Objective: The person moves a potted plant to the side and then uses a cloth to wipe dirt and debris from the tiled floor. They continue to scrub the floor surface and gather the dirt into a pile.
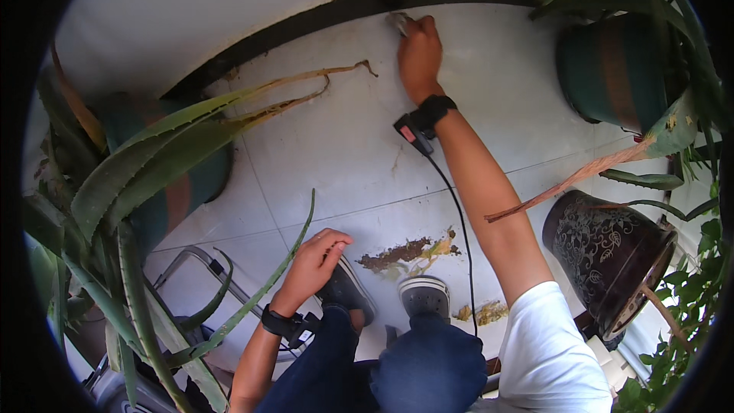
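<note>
My right hand point(421, 54) reaches far forward and grips a small crumpled greyish wad, perhaps a cloth or tissue point(398, 23). That wad is down at the white tiled floor point(344, 126), close to the dark baseboard point(367, 3). Its exact material is hard to tell. Low over my left knee, my left hand point(314, 258) hangs loosely curled, with the thumb a little apart and nothing visible in it. A thin aloe leaf point(295, 241) passes beside its fingers. Between my feet and the right hand lies a heap of brown soil point(395, 255) with yellowed plant scraps point(437, 249).
Potted aloes flank me, in a green pot point(200, 172) at left and another green pot point(613, 71) at right. A dried leaf point(579, 183) crosses above my right forearm. A dark patterned pot point(602, 258) stands nearer. More scraps point(487, 312) lie by my shoe; a black cable point(461, 223) trails from my wrist.
</note>
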Demonstrator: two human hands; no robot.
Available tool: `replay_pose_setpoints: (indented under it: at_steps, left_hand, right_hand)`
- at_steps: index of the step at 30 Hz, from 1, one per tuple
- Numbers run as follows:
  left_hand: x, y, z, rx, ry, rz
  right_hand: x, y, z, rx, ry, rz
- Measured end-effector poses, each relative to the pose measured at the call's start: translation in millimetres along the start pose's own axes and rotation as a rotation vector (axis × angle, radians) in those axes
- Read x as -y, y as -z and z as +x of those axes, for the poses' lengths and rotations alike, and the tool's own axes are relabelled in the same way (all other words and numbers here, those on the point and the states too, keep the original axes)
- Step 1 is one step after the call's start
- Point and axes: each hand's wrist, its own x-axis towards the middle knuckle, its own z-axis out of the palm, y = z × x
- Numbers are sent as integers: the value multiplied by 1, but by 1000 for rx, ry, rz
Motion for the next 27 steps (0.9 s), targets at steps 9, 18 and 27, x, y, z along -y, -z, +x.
replay_pose_setpoints:
  at_steps: [9,18,27]
  left_hand:
    - [0,5,-6,9,51,30]
    - [7,1,-16,22,87,-19]
    - [6,3,-23,-33,42,-34]
  right_hand:
    - [11,-19,9,196,392,79]
    - [8,9,-11,361,617,39]
    - [4,26,-27,253,454,150]
